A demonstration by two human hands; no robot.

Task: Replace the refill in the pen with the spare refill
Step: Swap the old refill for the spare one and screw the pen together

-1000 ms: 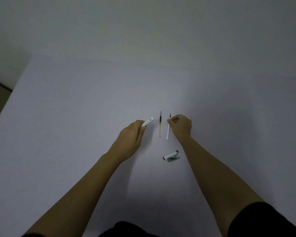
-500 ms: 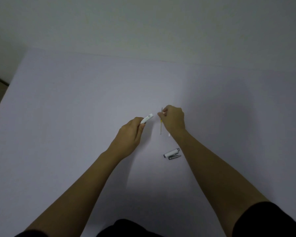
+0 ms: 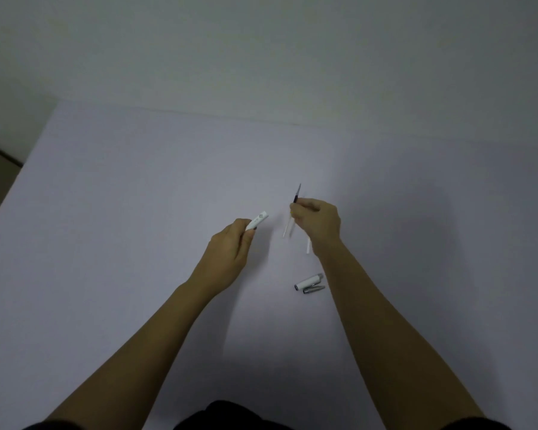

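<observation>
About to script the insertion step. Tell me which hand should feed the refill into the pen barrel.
Right. The right hand already pinches a refill, lifted off the table, tip up. The left hand is closed on the pen barrel, whose free end points toward the refill, so it likely should only steady it.

barrel (image 3: 257, 220) white, L-held | refill (image 3: 296, 200) pinched, tip up | 2nd refill (image 3: 308, 246) on table
</observation>
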